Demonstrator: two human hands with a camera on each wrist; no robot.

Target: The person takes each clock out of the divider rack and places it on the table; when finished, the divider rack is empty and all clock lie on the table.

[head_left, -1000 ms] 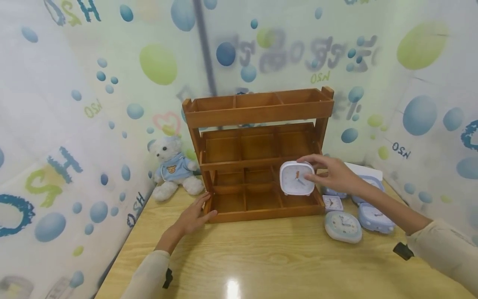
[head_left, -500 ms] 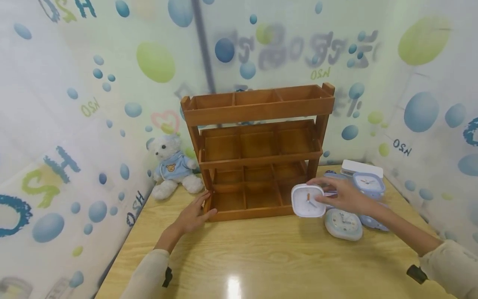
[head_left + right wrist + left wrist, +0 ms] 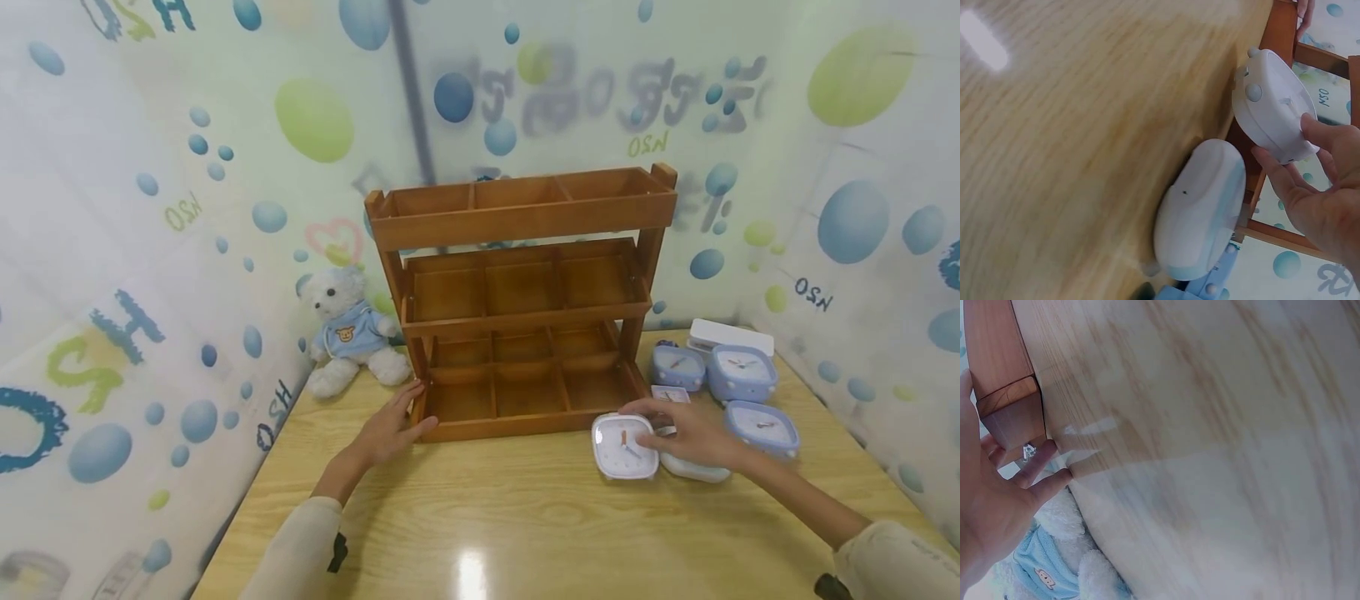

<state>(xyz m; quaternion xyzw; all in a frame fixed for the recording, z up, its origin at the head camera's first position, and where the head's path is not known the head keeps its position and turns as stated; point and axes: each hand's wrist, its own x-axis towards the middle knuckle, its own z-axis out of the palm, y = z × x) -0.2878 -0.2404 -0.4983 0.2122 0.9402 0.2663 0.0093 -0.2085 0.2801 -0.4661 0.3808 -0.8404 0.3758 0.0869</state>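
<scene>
My right hand [image 3: 693, 433] pinches a white alarm clock [image 3: 624, 450] by its right side, in front of the shelf's lower right corner. The right wrist view shows the clock [image 3: 1275, 103] tilted, its small round feet visible, my thumb on its face edge and fingers beneath. Close beside it lies a white and pale blue clock [image 3: 696, 468], partly hidden by the hand in the head view. My left hand [image 3: 386, 423] rests against the lower left end of the brown wooden shelf [image 3: 517, 427], fingers extended. In the left wrist view those fingers [image 3: 1041, 487] lie at the shelf's corner.
Several blue clocks [image 3: 742, 372] and a small square clock [image 3: 670, 393] stand right of the shelf, before a white box [image 3: 731, 336]. A white teddy bear [image 3: 348, 329] in a blue top sits at the left. Patterned curtains [image 3: 225, 167] surround the wooden table [image 3: 420, 517].
My right hand has brought the white clock down and slightly right, from before the shelf's lower right compartment to close over the table. The left hand has stayed at the shelf's end.
</scene>
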